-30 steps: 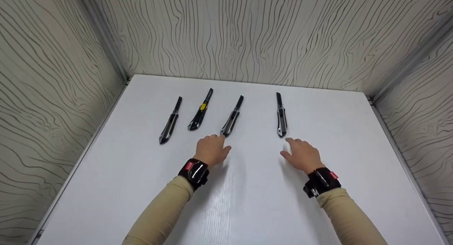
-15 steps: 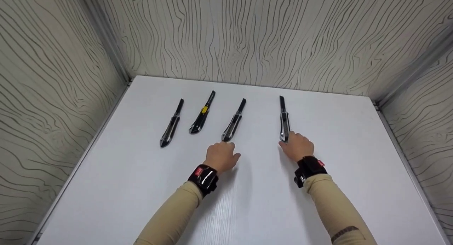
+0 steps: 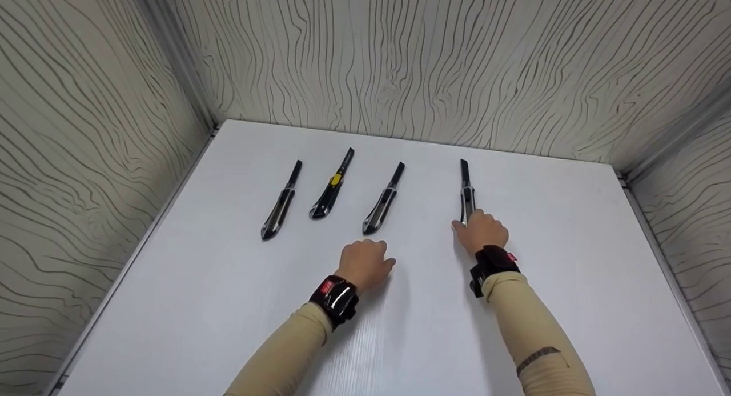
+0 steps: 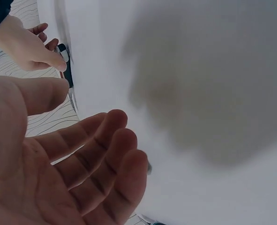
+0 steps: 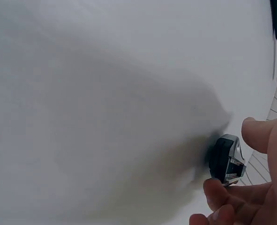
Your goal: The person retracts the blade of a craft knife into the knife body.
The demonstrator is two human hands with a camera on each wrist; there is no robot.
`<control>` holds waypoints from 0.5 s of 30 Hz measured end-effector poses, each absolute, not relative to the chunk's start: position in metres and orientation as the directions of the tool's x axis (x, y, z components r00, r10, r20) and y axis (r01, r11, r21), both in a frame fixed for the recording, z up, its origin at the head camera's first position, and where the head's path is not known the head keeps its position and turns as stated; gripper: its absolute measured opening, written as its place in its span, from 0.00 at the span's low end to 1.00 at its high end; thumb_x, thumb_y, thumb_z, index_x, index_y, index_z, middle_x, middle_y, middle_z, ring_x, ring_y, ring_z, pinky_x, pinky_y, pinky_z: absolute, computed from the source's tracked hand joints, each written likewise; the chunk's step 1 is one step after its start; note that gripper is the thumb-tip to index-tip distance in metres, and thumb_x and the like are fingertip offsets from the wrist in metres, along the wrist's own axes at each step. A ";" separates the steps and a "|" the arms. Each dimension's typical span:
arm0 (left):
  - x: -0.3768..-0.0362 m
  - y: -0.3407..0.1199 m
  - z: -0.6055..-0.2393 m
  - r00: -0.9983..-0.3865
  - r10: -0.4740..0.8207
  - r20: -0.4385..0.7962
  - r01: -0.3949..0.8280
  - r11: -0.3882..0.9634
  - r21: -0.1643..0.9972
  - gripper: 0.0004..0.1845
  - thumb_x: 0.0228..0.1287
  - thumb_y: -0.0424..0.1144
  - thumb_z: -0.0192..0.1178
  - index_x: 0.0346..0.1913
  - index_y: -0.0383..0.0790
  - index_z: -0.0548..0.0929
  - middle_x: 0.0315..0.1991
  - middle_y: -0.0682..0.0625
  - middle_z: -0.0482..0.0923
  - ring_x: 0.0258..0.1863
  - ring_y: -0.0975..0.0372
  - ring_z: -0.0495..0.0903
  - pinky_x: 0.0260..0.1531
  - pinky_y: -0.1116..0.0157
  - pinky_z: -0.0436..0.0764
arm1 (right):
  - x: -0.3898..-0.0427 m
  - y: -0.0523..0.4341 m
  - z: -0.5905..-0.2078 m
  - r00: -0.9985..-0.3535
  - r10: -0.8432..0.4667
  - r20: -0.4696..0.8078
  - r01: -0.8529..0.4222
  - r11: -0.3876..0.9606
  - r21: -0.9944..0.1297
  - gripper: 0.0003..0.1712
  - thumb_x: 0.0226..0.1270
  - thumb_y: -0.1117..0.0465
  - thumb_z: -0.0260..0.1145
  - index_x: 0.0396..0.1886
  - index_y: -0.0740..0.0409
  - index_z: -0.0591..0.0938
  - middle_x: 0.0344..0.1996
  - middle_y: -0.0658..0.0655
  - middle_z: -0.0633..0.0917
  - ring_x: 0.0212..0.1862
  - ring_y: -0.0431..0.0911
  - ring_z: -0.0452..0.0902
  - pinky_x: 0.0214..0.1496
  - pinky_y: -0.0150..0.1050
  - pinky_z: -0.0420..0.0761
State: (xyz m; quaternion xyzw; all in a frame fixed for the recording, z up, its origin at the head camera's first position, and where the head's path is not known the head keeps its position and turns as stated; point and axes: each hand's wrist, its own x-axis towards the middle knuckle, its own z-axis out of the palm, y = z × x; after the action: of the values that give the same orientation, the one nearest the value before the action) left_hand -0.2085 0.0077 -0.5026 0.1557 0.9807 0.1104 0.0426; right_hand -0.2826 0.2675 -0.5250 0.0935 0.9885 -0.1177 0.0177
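Grasping looks to be the step in hand: in the head view, the right hand (image 3: 482, 233) covers the near end of the right knife (image 3: 465, 182) on the surface (image 3: 548, 213), its dark blade pointing far. Leftward lie the middle knife (image 3: 382, 204), yellow-slider knife (image 3: 327, 200) and left knife (image 3: 278, 210). In the left wrist view, the left hand (image 4: 72, 164) holds nothing, fingers loosely bent. In the right wrist view, black handle and silver trim sit between thumb and fingers, apparently unpinched; closing them seems called for.
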 end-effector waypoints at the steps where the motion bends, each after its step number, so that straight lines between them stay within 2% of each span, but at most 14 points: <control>1: -0.208 0.008 -0.503 -0.948 0.314 -0.054 0.293 0.927 0.233 0.18 0.66 0.54 0.58 0.32 0.41 0.82 0.24 0.47 0.82 0.24 0.55 0.82 0.20 0.60 0.77 | -0.283 0.268 -0.526 -0.982 0.183 -0.057 0.191 0.955 -0.229 0.25 0.66 0.44 0.61 0.30 0.65 0.75 0.21 0.60 0.77 0.24 0.53 0.72 0.24 0.43 0.69; 6: -0.207 0.008 -0.504 -0.948 0.310 -0.075 0.283 0.926 0.251 0.18 0.66 0.54 0.58 0.34 0.41 0.83 0.27 0.47 0.83 0.26 0.55 0.82 0.22 0.60 0.78 | -0.286 0.270 -0.528 -0.979 0.192 -0.062 0.201 0.950 -0.237 0.25 0.65 0.44 0.61 0.29 0.65 0.75 0.21 0.60 0.77 0.24 0.53 0.72 0.24 0.43 0.69; 15: -0.208 0.006 -0.506 -0.949 0.313 -0.043 0.293 0.922 0.253 0.18 0.66 0.53 0.58 0.34 0.41 0.83 0.27 0.47 0.84 0.27 0.54 0.83 0.23 0.59 0.79 | -0.289 0.269 -0.528 -0.978 0.195 -0.069 0.206 0.954 -0.218 0.21 0.62 0.49 0.61 0.24 0.65 0.75 0.18 0.59 0.75 0.22 0.51 0.70 0.21 0.41 0.67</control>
State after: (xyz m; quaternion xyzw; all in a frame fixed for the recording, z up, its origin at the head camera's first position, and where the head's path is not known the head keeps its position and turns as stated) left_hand -0.2078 0.0064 -0.5064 0.1548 0.9794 0.1226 0.0413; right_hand -0.2886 0.2695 -0.5278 0.1015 0.9881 -0.1128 0.0235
